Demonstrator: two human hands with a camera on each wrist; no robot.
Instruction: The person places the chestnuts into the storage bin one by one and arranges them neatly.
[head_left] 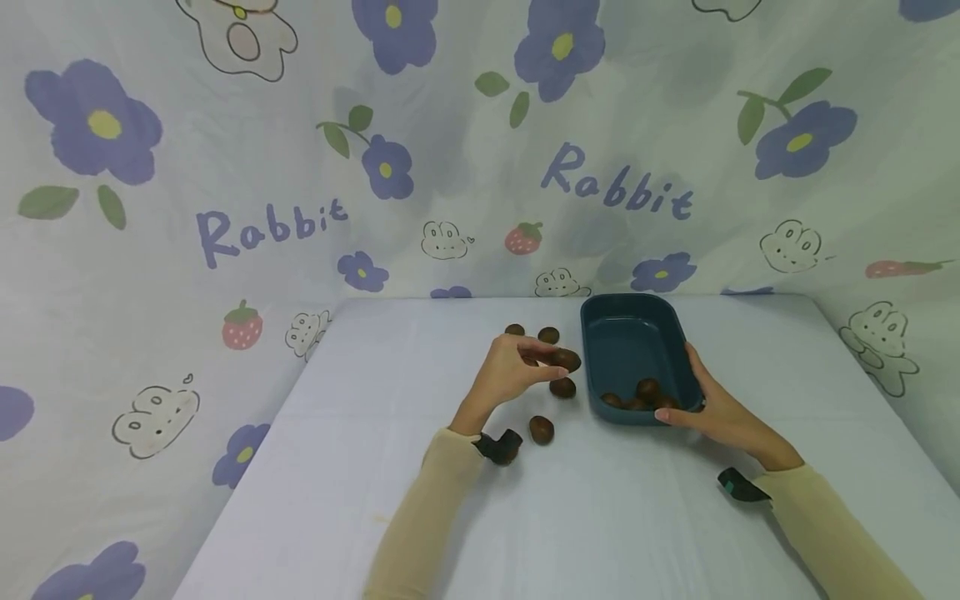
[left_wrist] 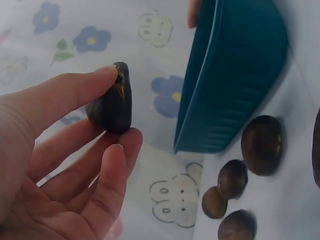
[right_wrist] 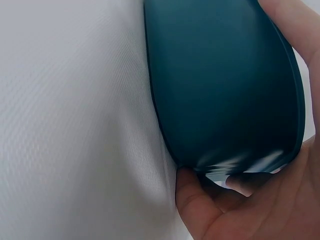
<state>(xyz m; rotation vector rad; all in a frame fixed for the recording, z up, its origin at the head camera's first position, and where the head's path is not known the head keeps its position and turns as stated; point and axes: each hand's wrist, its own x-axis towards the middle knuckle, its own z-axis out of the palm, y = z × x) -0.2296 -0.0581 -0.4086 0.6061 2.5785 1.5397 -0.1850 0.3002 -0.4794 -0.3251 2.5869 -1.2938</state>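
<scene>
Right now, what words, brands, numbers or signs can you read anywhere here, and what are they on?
"Rabbit": purple lettering on the left of the patterned cloth.
"Rabbit": the same word again, further right on that cloth.
Too small to make out: the green mark on the black wrist device at the right.
None visible: the blue-green container and the brown nut-like pieces.

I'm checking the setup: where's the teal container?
In the head view, the teal container is right of centre, held at its near right corner by the right hand, with the left hand just off its left side.
</scene>
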